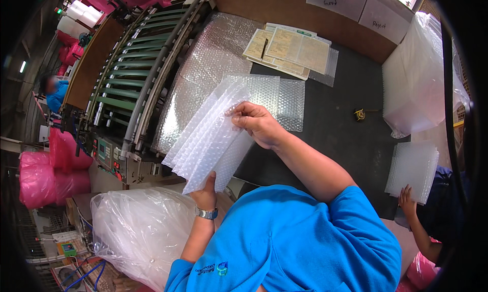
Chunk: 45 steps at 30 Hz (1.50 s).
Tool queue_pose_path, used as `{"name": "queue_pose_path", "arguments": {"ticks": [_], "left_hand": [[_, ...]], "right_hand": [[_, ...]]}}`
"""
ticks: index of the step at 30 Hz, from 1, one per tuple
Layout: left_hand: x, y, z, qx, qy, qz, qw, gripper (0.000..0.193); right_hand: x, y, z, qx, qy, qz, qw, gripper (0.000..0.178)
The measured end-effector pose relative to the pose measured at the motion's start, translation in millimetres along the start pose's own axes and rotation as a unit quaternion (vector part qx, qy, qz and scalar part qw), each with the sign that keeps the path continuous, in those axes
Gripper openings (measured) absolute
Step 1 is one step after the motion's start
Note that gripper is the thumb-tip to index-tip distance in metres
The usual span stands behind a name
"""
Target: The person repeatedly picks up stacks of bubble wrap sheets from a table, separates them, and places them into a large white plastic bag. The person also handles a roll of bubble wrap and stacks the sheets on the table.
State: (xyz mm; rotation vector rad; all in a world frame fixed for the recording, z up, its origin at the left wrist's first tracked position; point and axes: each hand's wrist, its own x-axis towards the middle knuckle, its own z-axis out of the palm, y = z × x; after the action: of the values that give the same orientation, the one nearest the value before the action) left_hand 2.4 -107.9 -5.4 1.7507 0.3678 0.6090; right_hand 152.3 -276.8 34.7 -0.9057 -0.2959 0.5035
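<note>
Bubble-wrap sheets look whitish, translucent, loosely fanned.

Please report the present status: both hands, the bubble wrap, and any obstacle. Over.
Left hand grips bubble wrap at near end; right hand pinches it farther up. Bubble wrap fanned out. Tape measure on table, apart from both hands.
</note>
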Motion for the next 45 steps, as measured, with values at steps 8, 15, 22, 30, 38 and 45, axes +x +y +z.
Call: {"name": "queue_pose_path", "arguments": {"ticks": [8, 15, 22, 30, 38, 45], "left_hand": [[4.3, -39.2, -12.4, 0.077, -0.017, 0.041, 0.996, 0.041], [6.4, -40.0, -10.6, 0.079, -0.033, 0.054, 0.995, 0.037], [8.5, -32.1, -11.0, 0.115, -0.055, 0.089, 0.988, 0.047], [6.6, -26.5, -12.2, 0.086, -0.090, 0.072, 0.990, 0.051], [6.5, -34.0, -11.3, 0.058, -0.136, 0.075, 0.986, 0.044], [2.9, -10.1, -1.2, 0.075, -0.142, 0.056, 0.985, 0.051]], "right_hand": [[-11.4, -0.4, -0.2, -0.011, 0.031, 0.017, 0.999, 0.020], [-20.2, 0.5, -4.6, -0.003, 0.033, 0.016, 0.999, 0.019], [-29.3, -18.5, -19.1, -0.004, 0.024, -0.035, 0.999, 0.016], [-27.3, -103.1, -32.3, -0.484, 0.085, -0.274, 0.827, 0.025], [-31.4, -112.5, -28.8, -0.693, -0.046, -0.144, 0.704, 0.081], [-31.5, -86.0, -45.0, -0.549, 0.104, -0.198, 0.805, 0.044]]}}
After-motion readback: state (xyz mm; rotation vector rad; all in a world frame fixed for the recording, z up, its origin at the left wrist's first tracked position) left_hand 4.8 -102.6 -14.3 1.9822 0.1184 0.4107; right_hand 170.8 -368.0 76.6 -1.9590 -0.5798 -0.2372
